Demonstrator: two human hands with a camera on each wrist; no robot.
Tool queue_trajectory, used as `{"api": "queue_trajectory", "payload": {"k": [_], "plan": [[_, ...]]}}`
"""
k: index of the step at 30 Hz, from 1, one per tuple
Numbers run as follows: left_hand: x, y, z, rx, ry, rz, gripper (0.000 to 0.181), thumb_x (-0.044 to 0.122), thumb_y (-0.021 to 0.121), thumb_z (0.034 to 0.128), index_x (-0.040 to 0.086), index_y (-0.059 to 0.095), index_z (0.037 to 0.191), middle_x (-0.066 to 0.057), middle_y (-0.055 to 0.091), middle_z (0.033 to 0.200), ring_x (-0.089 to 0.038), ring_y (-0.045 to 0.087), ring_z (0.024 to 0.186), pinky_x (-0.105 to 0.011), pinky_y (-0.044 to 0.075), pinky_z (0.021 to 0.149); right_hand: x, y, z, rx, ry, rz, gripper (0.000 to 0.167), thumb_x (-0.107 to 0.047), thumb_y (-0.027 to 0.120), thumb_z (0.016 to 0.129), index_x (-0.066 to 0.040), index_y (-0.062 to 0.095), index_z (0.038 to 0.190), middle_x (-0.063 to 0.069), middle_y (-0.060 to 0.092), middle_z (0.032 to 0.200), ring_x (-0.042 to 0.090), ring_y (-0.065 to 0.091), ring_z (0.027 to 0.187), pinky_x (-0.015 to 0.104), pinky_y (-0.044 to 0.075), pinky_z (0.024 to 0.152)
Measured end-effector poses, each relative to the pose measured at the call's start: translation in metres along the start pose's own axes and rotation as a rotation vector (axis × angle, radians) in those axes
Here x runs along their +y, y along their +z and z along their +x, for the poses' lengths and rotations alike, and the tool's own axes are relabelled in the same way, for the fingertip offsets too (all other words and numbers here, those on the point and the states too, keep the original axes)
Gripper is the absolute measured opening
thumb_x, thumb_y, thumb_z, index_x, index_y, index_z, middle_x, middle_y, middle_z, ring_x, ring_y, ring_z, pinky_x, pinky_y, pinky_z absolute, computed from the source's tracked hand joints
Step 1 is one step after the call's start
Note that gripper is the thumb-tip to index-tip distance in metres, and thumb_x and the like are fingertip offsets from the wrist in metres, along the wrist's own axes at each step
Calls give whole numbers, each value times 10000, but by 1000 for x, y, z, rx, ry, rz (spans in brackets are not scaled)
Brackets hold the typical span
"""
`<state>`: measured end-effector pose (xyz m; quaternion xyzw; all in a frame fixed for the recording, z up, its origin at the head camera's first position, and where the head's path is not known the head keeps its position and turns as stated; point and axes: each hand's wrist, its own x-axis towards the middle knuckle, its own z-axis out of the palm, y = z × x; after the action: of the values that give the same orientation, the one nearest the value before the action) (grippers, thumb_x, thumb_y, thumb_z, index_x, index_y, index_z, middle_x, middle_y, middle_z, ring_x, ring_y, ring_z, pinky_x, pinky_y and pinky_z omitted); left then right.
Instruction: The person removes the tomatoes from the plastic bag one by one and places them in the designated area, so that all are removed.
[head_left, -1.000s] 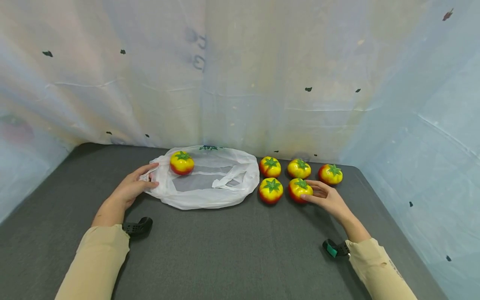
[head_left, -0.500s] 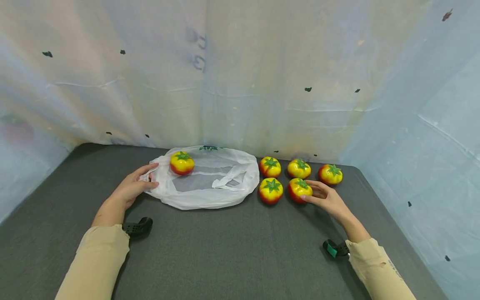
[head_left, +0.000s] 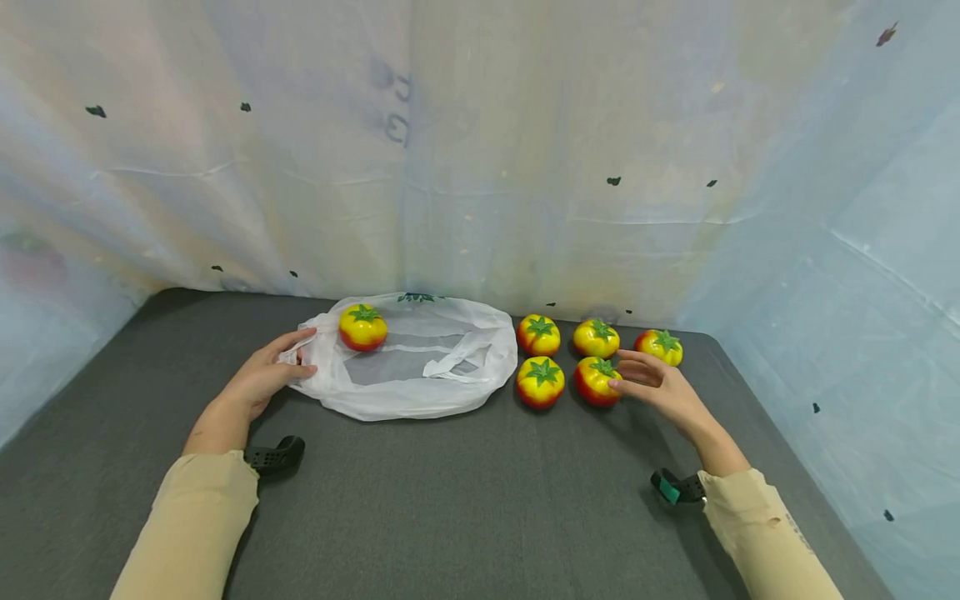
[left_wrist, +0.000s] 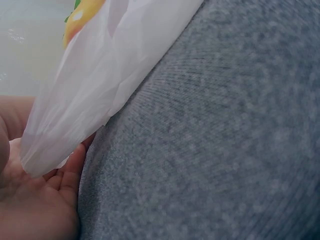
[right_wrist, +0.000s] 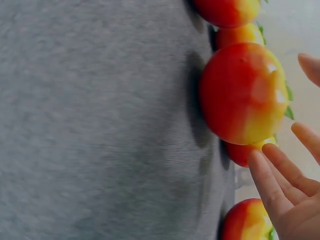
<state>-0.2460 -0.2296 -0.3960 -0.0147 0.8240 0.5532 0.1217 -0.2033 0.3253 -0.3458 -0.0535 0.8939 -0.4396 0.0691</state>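
Observation:
At the bag's left end, my left hand (head_left: 258,375) pinches the rim of a white plastic bag (head_left: 405,398) lying open on the table; the left wrist view shows the bag's edge (left_wrist: 75,110) between thumb and fingers. A red-yellow tomato (head_left: 363,327) rests at the bag's left side. My right hand (head_left: 667,396) is beside the near right tomato (head_left: 597,382), fingers spread and holding nothing. In the right wrist view the fingers (right_wrist: 267,182) stand off that tomato (right_wrist: 242,95), with a gap between.
Left of that tomato lies another (head_left: 540,383). Behind are three more: one behind the left one (head_left: 538,335), one in the middle (head_left: 596,338) and one at the right (head_left: 660,347). A plastic sheet wall (head_left: 480,167) rises behind the dark table (head_left: 450,508).
My right hand has let go of the near right tomato and drawn slightly right, its fingers spreading. The left hand, bag and tomatoes stay where they were.

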Motion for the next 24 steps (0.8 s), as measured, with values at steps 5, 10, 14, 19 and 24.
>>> {"api": "queue_trajectory", "payload": {"k": [5, 10, 14, 19, 24], "plan": [[0, 0, -1, 2, -3, 3, 771, 147, 599, 927, 176, 143, 1548, -177, -118, 1596, -451, -98, 1444, -699, 44, 1099, -5, -5, 1, 7, -8, 6, 696, -363, 627, 922, -90, 326, 1487, 214, 372, 1491, 386, 410, 1339, 612, 326, 1064], [0, 0, 0, 5, 0, 0, 768, 140, 597, 927, 180, 147, 1548, -182, -114, 1596, -452, -96, 1444, -699, 44, 1098, -11, -8, 1, 8, -7, 11, 715, -383, 630, 917, -102, 316, 1494, 208, 363, 1499, 380, 405, 1345, 613, 314, 1070], [-1, 0, 0, 6, 2, -2, 769, 138, 600, 925, 172, 149, 1547, -178, -114, 1597, -449, -97, 1445, -698, 39, 1100, -16, -9, 3, 12, -16, 19, 710, -381, 629, 918, -106, 319, 1494, 205, 366, 1497, 379, 413, 1337, 609, 319, 1069], [0, -1, -1, 7, 1, -2, 777, 144, 605, 920, 166, 147, 1546, -180, -118, 1596, -452, -100, 1443, -699, 37, 1098, -21, -7, 9, 21, -50, 69, 691, -352, 630, 923, -97, 325, 1488, 195, 380, 1490, 369, 394, 1351, 606, 299, 1084], [-1, -1, -1, 6, 3, 2, 778, 143, 606, 918, 170, 149, 1546, -180, -120, 1596, -450, -99, 1444, -697, 45, 1100, -29, -1, 12, 41, -81, 106, 654, -336, 639, 919, -112, 366, 1470, 170, 415, 1477, 331, 404, 1355, 579, 314, 1090]]}}
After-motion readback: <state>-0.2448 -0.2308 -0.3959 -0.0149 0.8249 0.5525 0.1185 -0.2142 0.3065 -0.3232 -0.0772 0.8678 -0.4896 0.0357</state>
